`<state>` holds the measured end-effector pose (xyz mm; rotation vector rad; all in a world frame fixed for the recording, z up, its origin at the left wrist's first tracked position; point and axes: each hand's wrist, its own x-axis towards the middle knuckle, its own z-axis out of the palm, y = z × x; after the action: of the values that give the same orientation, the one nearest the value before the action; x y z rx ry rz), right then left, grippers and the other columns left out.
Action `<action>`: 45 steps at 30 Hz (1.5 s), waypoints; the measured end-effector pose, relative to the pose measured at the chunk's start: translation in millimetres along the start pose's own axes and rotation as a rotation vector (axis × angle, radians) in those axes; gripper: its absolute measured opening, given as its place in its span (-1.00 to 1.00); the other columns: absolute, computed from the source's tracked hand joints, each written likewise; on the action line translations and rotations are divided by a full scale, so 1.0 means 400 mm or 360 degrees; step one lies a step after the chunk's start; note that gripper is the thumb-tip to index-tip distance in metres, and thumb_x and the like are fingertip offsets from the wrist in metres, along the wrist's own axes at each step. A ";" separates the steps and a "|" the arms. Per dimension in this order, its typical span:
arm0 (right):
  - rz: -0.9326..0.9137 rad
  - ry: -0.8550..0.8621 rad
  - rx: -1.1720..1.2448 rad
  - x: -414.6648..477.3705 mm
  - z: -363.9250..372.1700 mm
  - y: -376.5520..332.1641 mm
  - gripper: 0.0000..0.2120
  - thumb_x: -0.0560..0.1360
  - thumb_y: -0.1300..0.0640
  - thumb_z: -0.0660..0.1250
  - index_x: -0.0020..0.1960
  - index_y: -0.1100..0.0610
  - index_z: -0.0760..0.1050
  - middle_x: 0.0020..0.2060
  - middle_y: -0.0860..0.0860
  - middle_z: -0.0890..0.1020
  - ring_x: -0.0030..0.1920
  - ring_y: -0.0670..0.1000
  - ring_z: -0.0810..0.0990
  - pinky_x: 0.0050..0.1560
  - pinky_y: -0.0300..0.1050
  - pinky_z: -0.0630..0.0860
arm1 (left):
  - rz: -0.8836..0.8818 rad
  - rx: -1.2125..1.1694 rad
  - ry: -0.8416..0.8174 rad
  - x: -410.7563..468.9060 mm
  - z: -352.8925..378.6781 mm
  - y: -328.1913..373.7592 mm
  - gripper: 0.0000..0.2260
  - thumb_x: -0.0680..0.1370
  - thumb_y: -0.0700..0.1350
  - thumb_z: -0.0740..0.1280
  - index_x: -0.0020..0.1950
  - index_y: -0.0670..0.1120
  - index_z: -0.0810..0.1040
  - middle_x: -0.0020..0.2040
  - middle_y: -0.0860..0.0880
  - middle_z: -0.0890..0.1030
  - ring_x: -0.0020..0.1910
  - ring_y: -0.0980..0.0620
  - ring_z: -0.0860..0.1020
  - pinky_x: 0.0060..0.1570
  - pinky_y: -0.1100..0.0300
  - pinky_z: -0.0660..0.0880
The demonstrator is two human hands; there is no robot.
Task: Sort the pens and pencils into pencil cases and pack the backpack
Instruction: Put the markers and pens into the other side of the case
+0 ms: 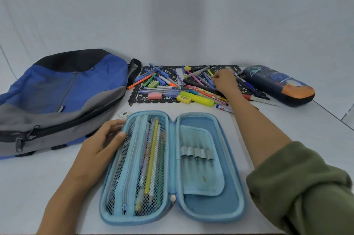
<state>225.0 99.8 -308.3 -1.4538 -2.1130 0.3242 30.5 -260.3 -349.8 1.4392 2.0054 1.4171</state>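
While left hand (99,144) spreads on one case (236,186), right hand (225,80) (grip unclear) among pens (197,97), second case (277,85), backpack (67,85)

Light-blue pencil case (210,209), blue-grey-black backpack (57,96), black lace-patterned mat (138,94)

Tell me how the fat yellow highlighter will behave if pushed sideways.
The yellow highlighter looks like rigid plastic, so it should move as one stiff piece. Its rounded barrel probably rolls easily, though the yellow eraser beside it may block it.

The right arm (258,135) wears an olive-green sleeve (306,186), bunched in thick folds. The left hand (99,144) and right hand (225,80) are bare.
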 end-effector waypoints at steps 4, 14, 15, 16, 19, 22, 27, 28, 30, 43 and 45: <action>0.0030 -0.0067 -0.0134 0.015 0.011 0.005 -0.77 0.55 0.04 0.31 0.04 0.15 0.65 -0.03 0.11 0.66 -0.03 0.11 0.60 -0.02 -0.02 0.54 | -0.0014 -0.0027 0.0014 0.006 0.001 -0.006 -0.76 0.52 0.07 0.28 0.18 0.16 0.53 0.12 0.17 0.62 0.12 0.28 0.55 0.07 0.28 0.44; 0.0078 -0.0089 -0.0133 0.050 -0.018 0.020 -0.81 0.37 0.22 0.36 -0.35 0.18 0.37 -0.41 0.06 0.43 -0.41 0.01 0.39 -0.38 -0.20 0.39 | -0.0029 0.0003 0.0025 0.008 -0.006 -0.014 -0.73 0.49 0.17 0.32 0.17 0.18 0.53 0.11 0.18 0.63 0.13 0.26 0.56 0.15 0.14 0.47; 0.0101 -0.0073 -0.0089 0.051 -0.023 0.026 -0.88 0.37 0.23 0.35 -0.30 0.21 0.43 -0.39 0.08 0.48 -0.39 0.03 0.45 -0.33 -0.18 0.47 | -0.0026 0.0001 0.0022 0.007 -0.005 -0.013 -0.71 0.48 0.17 0.31 0.18 0.18 0.53 0.11 0.18 0.63 0.13 0.26 0.56 0.14 0.15 0.47; 0.0114 -0.0074 -0.0041 0.054 -0.025 0.036 -0.94 0.38 0.25 0.34 -0.24 0.23 0.49 -0.36 0.11 0.53 -0.35 0.06 0.51 -0.25 -0.12 0.55 | -0.0031 -0.0001 0.0025 0.007 -0.005 -0.012 -0.70 0.47 0.17 0.31 0.18 0.17 0.54 0.10 0.18 0.63 0.12 0.27 0.56 0.13 0.16 0.47; 0.0023 -0.0119 0.0002 0.056 -0.023 0.045 -0.87 0.45 0.21 0.33 -0.22 0.25 0.57 -0.34 0.10 0.57 -0.34 0.02 0.51 -0.19 -0.07 0.56 | -0.0059 -0.0019 0.0036 0.008 -0.003 -0.009 -0.74 0.51 0.15 0.36 0.17 0.16 0.55 0.10 0.16 0.63 0.11 0.27 0.56 0.16 0.13 0.47; -0.0067 -0.0195 -0.0097 0.047 -0.007 0.025 -0.82 0.51 0.16 0.30 -0.13 0.27 0.60 -0.22 0.12 0.61 -0.21 0.06 0.55 -0.13 -0.03 0.52 | -0.0067 -0.0015 0.0022 0.008 -0.004 -0.008 -0.72 0.50 0.17 0.36 0.18 0.17 0.54 0.10 0.14 0.63 0.12 0.24 0.56 0.17 0.09 0.47; -0.0033 -0.0336 -0.0240 0.044 0.011 0.002 -0.90 0.53 0.27 0.23 -0.14 0.26 0.48 -0.27 0.13 0.49 -0.19 0.12 0.50 -0.15 -0.07 0.41 | -0.0059 -0.0019 0.0028 0.007 -0.005 -0.008 -0.72 0.47 0.16 0.32 0.17 0.18 0.54 0.09 0.16 0.63 0.11 0.25 0.57 0.15 0.13 0.47; 0.0001 -0.0331 -0.0228 0.044 0.013 0.003 -0.84 0.54 0.28 0.20 -0.21 0.26 0.43 -0.31 0.12 0.46 -0.24 0.10 0.46 -0.16 -0.07 0.37 | -0.0058 -0.0017 0.0028 0.006 -0.005 -0.009 -0.74 0.49 0.14 0.36 0.17 0.18 0.54 0.09 0.16 0.63 0.11 0.25 0.57 0.15 0.13 0.48; 0.0065 -0.0240 -0.0189 0.046 0.013 0.005 -0.78 0.56 0.25 0.16 -0.26 0.23 0.36 -0.25 0.14 0.48 -0.28 0.07 0.44 -0.17 -0.07 0.35 | -0.0064 -0.0022 0.0027 0.006 -0.005 -0.010 -0.78 0.52 0.09 0.35 0.17 0.18 0.54 0.10 0.16 0.63 0.11 0.25 0.57 0.15 0.12 0.48; -0.0145 -0.0433 -0.0432 0.028 0.031 -0.028 -0.75 0.61 0.17 0.15 0.17 0.31 0.44 0.05 0.22 0.57 -0.09 0.12 0.47 -0.10 -0.08 0.37 | -0.0034 -0.0036 0.0012 0.007 -0.004 -0.008 -0.72 0.47 0.15 0.31 0.16 0.19 0.54 0.07 0.20 0.63 0.10 0.27 0.56 0.07 0.23 0.45; -0.0104 -0.0443 -0.0479 0.024 0.030 -0.036 -0.76 0.60 0.24 0.13 0.18 0.33 0.44 0.09 0.24 0.57 -0.03 0.15 0.52 -0.06 -0.06 0.40 | -0.0041 -0.0042 0.0015 0.008 -0.004 -0.008 -0.73 0.45 0.16 0.30 0.14 0.22 0.54 0.06 0.22 0.63 0.10 0.28 0.56 0.06 0.25 0.44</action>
<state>204.2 104.5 -308.2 -1.5760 -2.5152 0.1976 26.0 -258.5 -350.8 1.3930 1.9958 1.4367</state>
